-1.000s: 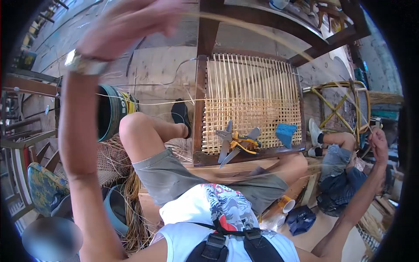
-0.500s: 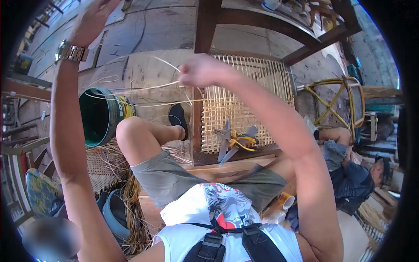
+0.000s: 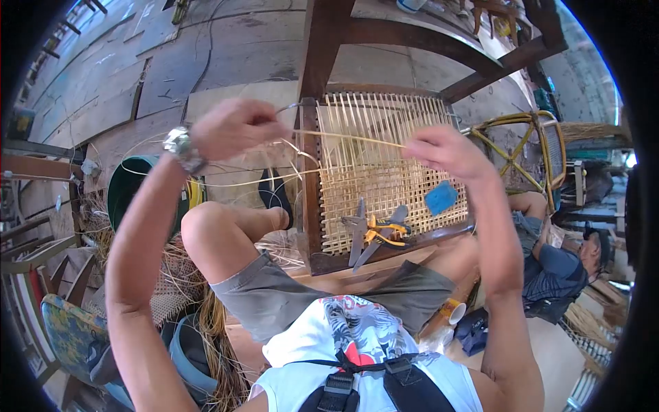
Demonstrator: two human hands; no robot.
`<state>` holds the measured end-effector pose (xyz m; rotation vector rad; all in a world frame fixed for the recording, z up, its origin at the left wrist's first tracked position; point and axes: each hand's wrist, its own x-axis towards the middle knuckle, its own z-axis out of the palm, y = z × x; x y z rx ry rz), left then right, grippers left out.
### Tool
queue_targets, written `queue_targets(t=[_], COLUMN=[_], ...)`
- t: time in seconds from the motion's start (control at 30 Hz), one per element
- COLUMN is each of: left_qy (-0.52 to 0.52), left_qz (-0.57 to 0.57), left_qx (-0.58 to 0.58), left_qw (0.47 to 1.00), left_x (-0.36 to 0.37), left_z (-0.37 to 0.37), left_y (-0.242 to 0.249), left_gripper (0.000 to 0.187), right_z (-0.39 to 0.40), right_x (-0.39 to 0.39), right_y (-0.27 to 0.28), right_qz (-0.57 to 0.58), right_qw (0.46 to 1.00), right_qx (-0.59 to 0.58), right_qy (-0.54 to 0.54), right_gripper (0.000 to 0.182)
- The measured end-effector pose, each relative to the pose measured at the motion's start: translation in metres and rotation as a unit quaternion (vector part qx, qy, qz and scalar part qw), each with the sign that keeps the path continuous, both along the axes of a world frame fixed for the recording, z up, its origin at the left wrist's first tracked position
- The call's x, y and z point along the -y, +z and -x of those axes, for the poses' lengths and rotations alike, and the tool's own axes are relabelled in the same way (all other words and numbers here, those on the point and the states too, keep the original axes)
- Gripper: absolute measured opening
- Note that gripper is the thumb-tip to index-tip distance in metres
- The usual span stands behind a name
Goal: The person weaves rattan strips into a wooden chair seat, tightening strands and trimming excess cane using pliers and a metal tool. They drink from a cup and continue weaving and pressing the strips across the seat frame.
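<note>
A pale cane strand (image 3: 350, 137) is stretched between my two hands, above the woven seat (image 3: 384, 175) of a dark wooden chair frame (image 3: 311, 199). My left hand (image 3: 240, 128), with a metal watch at its wrist, is closed on the strand left of the frame, slightly blurred. Over the right part of the weave, my right hand (image 3: 439, 151) pinches the strand's other end. Loose strand loops trail below my left hand towards a bucket. Yellow-handled pliers (image 3: 384, 232) lie on the near part of the seat among metal blades. A blue piece (image 3: 441, 198) rests beside them on the weave.
A dark green bucket (image 3: 127, 202) stands to the left of my knee. Cane bundles (image 3: 216, 336) and a blue-grey container (image 3: 185, 350) are lower left. Another person (image 3: 559, 268) sits at the right, near a yellow-framed piece of furniture (image 3: 549, 151). A cup (image 3: 449, 312) is near my thigh.
My left hand has come down and right from the upper left. My right hand has moved right across the seat, drawing the strand over it. The blue piece on the weave is now uncovered.
</note>
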<state>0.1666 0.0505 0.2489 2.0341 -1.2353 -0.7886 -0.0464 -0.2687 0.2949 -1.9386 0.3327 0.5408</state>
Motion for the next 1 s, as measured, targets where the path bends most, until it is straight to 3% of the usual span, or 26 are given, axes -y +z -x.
queue_targets(t=[0.03, 0.1, 0.13, 0.17, 0.2, 0.27, 0.3, 0.33, 0.37, 0.43, 0.5, 0.53, 0.6, 0.7, 0.8, 0.9, 1.0], left_qy=[0.021, 0.084, 0.119, 0.119, 0.133, 0.110, 0.109, 0.157, 0.200, 0.230, 0.108, 0.045, 0.061, 0.030, 0.081, 0.124, 0.112], left_qz=[-0.045, -0.080, -0.070, -0.093, -0.083, -0.200, -0.204, -0.228, -0.243, -0.056, 0.118, 0.113, -0.023, 0.045, -0.028, -0.073, -0.014], left_qx=[0.078, 0.109, 0.066, 0.125, 0.135, 0.201, 0.202, 0.368, 0.522, 0.374, 0.167, 0.147, 0.026, 0.045, 0.052, 0.142, 0.048], left_qw=[0.996, 0.987, 0.988, 0.981, 0.978, 0.952, 0.952, 0.887, 0.793, 0.897, 0.973, 0.982, 0.998, 0.998, 0.995, 0.979, 0.992], left_x=[-0.015, -0.059, -0.080, -0.095, -0.109, -0.115, -0.116, -0.117, -0.117, -0.034, 0.034, 0.055, 0.067, 0.038, -0.011, -0.013, 0.035], left_z=[-0.016, -0.062, -0.080, -0.094, -0.107, -0.132, -0.145, -0.156, -0.159, -0.114, -0.027, 0.010, 0.055, 0.038, 0.024, 0.041, 0.075], left_y=[0.003, -0.019, -0.029, -0.029, -0.037, -0.042, -0.055, -0.078, -0.088, -0.072, -0.046, -0.030, -0.010, -0.036, -0.029, -0.043, -0.050], left_gripper=[0.034, 0.027, 0.028, 0.030, 0.035, 0.028, 0.028, 0.026, 0.026, 0.035, 0.040, 0.041, 0.034, 0.031, 0.030, 0.028, 0.028], right_z=[0.019, 0.062, 0.082, 0.096, 0.101, 0.109, 0.101, 0.086, 0.067, 0.016, -0.026, -0.039, -0.048, -0.035, 0.002, 0.004, -0.022], right_x=[0.027, 0.084, 0.109, 0.123, 0.126, 0.129, 0.123, 0.108, 0.076, 0.010, -0.051, -0.066, -0.072, -0.058, 0.005, -0.011, -0.068], right_y=[0.000, -0.007, -0.009, -0.013, -0.018, -0.029, -0.042, -0.053, -0.051, -0.056, -0.050, -0.063, -0.066, -0.046, -0.065, -0.066, -0.065], right_qz=[0.018, 0.113, 0.119, 0.124, 0.122, 0.163, 0.237, 0.307, 0.293, 0.274, 0.297, 0.299, 0.304, 0.171, 0.202, 0.249, 0.235], right_qw=[0.999, 0.992, 0.988, 0.982, 0.982, 0.979, 0.970, 0.947, 0.952, 0.953, 0.949, 0.940, 0.926, 0.978, 0.977, 0.968, 0.964], right_qx=[-0.032, -0.040, -0.066, -0.094, -0.091, -0.049, 0.021, 0.091, 0.091, 0.129, 0.104, 0.160, 0.219, 0.118, 0.064, 0.038, 0.075], right_qy=[-0.015, -0.046, -0.077, -0.110, -0.108, -0.112, -0.060, -0.007, -0.013, 0.009, 0.031, 0.034, 0.039, 0.032, 0.028, 0.016, 0.096], right_gripper=[0.025, 0.023, 0.024, 0.024, 0.024, 0.025, 0.026, 0.027, 0.028, 0.029, 0.027, 0.027, 0.028, 0.026, 0.025, 0.025, 0.023])
